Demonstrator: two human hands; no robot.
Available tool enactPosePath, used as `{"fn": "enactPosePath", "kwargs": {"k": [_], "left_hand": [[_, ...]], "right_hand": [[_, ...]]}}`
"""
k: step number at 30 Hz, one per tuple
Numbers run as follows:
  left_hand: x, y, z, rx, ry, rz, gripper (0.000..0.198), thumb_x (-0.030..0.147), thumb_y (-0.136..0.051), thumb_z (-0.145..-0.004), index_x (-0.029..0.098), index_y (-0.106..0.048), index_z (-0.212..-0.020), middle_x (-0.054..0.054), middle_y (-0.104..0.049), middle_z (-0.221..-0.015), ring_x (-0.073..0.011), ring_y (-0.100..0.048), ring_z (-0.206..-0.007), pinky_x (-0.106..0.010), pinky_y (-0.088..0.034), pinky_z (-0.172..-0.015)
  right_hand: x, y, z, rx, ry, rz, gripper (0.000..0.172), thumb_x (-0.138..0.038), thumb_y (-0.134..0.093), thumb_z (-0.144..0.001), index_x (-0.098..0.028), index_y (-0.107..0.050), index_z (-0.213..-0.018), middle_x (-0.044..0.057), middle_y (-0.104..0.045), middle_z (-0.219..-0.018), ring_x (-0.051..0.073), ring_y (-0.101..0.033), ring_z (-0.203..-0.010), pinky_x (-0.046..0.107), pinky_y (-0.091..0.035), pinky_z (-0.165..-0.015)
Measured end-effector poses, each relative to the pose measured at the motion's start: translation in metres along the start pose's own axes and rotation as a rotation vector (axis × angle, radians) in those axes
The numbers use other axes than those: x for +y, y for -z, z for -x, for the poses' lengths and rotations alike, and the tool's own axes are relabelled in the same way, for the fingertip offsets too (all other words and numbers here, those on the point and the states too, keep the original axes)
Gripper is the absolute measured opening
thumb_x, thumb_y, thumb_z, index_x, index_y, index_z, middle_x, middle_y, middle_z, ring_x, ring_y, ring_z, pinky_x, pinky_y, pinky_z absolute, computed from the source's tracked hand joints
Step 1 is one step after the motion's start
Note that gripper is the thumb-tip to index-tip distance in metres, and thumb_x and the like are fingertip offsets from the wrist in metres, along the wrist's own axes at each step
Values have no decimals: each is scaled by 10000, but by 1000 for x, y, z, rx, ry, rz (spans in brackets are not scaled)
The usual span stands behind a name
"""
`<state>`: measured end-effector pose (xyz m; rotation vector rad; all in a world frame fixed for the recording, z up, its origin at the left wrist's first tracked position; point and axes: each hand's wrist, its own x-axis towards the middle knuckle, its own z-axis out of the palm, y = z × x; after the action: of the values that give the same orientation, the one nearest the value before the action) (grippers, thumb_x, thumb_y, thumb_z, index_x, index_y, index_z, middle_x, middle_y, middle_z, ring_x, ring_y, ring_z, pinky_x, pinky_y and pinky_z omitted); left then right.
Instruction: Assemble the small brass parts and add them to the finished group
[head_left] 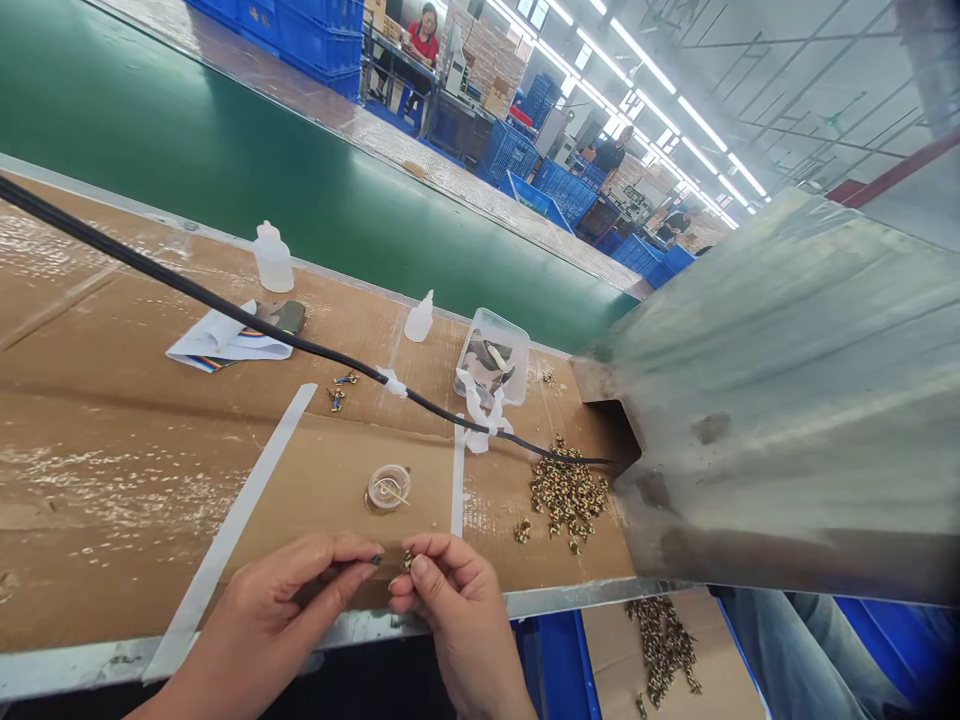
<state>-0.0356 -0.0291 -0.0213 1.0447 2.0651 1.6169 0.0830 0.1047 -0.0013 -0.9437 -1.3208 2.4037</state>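
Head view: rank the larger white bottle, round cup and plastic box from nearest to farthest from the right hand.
1. Round cup: just beyond the right hand, slightly left.
2. Plastic box: farther back, slightly right.
3. Larger white bottle: back, far left.

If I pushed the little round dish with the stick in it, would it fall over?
Probably not: the dish looks low and wide, so it would likely slide. It's probably light, being small and see-through like thin plastic. The thin stick reaches the rim, so a bump might shift it.
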Motion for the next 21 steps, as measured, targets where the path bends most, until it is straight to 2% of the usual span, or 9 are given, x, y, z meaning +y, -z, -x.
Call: {"fn": "enactPosePath", "kwargs": {"k": [7, 14, 21], "left_hand": [[1, 1, -1, -47, 1, 18, 125, 355, -629, -879, 338, -708, -975, 81, -766, -927, -98, -726, -826, -83, -533, -759], [0, 2, -1, -58, -5, 0, 133, 344, -626, -876, 309, -716, -968, 47, -763, -918, -121, -724, -834, -113, -545, -759], [2, 1, -1, -41, -4, 20, 131, 314, -626, -872, 333, -712, -970, 72, -760, -886, -97, -721, -796, -92, -538, -728]], "right_hand": [[-5, -8, 2, 0, -30, -78, 366, -400, -838, -719, -137, -725, -947, 16, -679, -671, 80, -617, -584, 173, -496, -609], [-4, -11, 3, -48, -18, -76, 301, -389, -794, -772, -140, -683, -900, 7, -658, -645, 66, -576, -537, 164, -453, -574], [-3, -14, 1, -61, 18, -131, 283, -321, -800, -769, -185, -630, -950, -37, -611, -724, 86, -615, -607, 187, -489, -569]]}}
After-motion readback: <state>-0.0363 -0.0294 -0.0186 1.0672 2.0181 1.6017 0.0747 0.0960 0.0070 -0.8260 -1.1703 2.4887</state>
